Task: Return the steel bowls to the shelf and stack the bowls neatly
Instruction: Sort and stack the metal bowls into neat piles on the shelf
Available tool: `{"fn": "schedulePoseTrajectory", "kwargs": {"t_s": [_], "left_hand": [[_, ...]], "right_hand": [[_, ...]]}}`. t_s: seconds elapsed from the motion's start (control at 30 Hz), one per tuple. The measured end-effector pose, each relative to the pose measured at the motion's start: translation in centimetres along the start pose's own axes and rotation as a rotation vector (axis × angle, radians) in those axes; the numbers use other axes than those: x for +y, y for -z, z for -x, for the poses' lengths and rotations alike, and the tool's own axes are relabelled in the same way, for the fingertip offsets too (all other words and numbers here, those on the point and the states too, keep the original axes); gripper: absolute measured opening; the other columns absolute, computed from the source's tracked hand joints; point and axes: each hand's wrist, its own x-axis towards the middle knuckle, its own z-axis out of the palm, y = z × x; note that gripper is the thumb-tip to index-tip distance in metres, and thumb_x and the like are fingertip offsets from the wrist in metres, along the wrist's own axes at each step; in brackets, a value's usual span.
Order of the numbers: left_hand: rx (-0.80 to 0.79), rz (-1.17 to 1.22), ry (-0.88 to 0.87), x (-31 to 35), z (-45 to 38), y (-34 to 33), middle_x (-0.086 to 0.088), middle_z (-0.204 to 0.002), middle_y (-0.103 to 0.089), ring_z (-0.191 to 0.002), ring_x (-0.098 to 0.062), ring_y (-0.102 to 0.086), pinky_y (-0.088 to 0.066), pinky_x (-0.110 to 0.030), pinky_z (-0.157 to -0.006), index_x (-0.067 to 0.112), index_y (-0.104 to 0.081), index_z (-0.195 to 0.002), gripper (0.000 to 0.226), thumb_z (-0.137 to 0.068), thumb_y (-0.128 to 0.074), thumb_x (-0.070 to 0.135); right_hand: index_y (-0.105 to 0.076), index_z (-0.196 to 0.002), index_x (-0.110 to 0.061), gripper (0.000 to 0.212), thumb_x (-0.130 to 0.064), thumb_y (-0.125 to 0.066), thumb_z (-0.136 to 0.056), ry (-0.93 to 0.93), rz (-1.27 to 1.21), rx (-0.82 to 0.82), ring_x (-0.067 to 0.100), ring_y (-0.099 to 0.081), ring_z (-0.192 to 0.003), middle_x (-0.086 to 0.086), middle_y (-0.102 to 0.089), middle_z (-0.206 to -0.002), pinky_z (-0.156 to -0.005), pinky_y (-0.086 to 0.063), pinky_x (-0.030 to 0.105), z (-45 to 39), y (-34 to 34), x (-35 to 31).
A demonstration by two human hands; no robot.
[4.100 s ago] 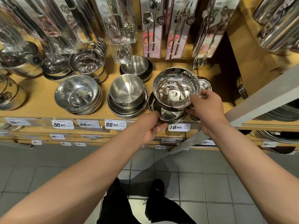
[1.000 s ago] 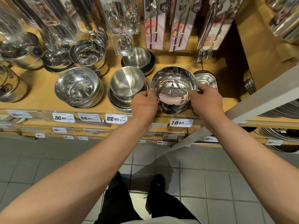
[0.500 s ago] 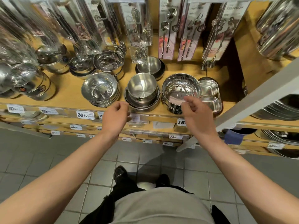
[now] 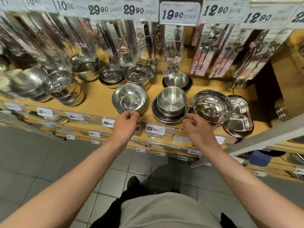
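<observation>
Along the front edge of the light wooden shelf point(image 4: 98, 102), three stacks of steel bowls stand in a row. From left to right: a stack of shiny round polished steel bowls point(image 4: 129, 99), a stack of brushed matte steel bowls with straight walls point(image 4: 171, 104), and a stack of wide mirror-finish steel bowls point(image 4: 210, 106). Just right of the last stack sits a pile of divided rectangular steel trays point(image 4: 238, 116).

Both hands hover at the shelf lip, and neither holds anything. The left hand point(image 4: 125, 125) hangs with fingers point(image 4: 134, 115) loosely curled, directly in front of the polished stack and close to its near rim; contact cannot be confirmed. The right hand point(image 4: 196, 125) has fingers point(image 4: 191, 116) loosely curled as well, positioned in front of the gap between the matte stack and the mirror-finish stack, near both but apparently touching neither.

Key relation: the matte stack lies between the two hands, ahead of and beyond the fingers. The right hand is the nearer of the two, with the stack up and to its left; for the left hand it lies up and to the right. The bowls are round, so no long axis governs approach.

Judgement: the top matte bowl appears offset toward the back of the wider bowls beneath. Centring it would likely call for a two-sided rim grip, hands closing inward.
</observation>
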Motion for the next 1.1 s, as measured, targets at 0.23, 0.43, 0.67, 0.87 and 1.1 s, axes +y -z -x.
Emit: {"fn": "schedulePoseTrajectory", "kwargs": {"t_s": [0.23,0.43,0.67,0.87,1.1], "left_hand": [[-0.146,-0.081,0.000,0.7,-2.9,1.5,0.002,-0.070,-0.065,-0.072,-0.022,-0.066,-0.059,-0.054,-0.082,0.016,-0.066,-0.085,0.022,-0.102,-0.057,0.026],[-0.287,-0.164,-0.040,1.8,-5.0,2.9,0.002,-0.070,-0.066,-0.075,-0.027,-0.066,-0.058,-0.054,-0.086,0.012,-0.067,-0.087,0.021,-0.100,-0.057,0.025],[-0.381,-0.123,-0.064,2.9,-6.7,2.9,0.000,-0.086,-0.070,-0.070,-0.005,-0.067,-0.055,-0.016,-0.057,0.013,-0.070,-0.097,0.017,-0.102,-0.056,0.021],[-0.411,-0.093,-0.068,2.1,-6.1,2.8,0.005,-0.074,-0.063,-0.065,-0.002,-0.062,-0.051,-0.010,-0.059,0.013,-0.065,-0.087,0.019,-0.103,-0.055,0.019],[-0.404,-0.160,-0.052,3.8,-6.4,1.8,0.008,-0.072,-0.066,-0.070,-0.012,-0.062,-0.054,-0.025,-0.065,0.019,-0.070,-0.087,0.020,-0.100,-0.056,0.024]], "right_hand": [[-0.054,-0.146,-0.017,0.045,-0.028,-0.054,-0.103,-0.093,0.009,0.181,-0.021,-0.056,-0.079,-0.028,-0.056,-0.096,-0.062,-0.039,0.002,-0.5,-3.2,-1.3],[-0.056,-0.144,-0.016,0.043,-0.029,-0.053,-0.103,-0.177,-0.039,0.287,0.010,-0.065,-0.092,-0.002,-0.071,-0.109,-0.077,-0.047,0.026,0.1,-5.1,-3.0],[-0.062,-0.133,-0.016,0.033,-0.025,-0.054,-0.103,-0.225,-0.104,0.359,0.023,-0.070,-0.103,0.003,-0.074,-0.109,-0.100,-0.054,0.047,1.4,-6.2,-3.7],[-0.060,-0.139,-0.018,0.040,-0.031,-0.053,-0.101,-0.247,-0.044,0.342,0.021,-0.068,-0.101,-0.003,-0.073,-0.107,-0.096,-0.054,0.048,1.6,-5.9,-4.2],[-0.056,-0.141,-0.019,0.043,-0.035,-0.054,-0.101,-0.207,0.004,0.301,0.024,-0.063,-0.112,-0.003,-0.067,-0.121,-0.095,-0.052,0.046,-0.5,-5.5,-4.8]]}}
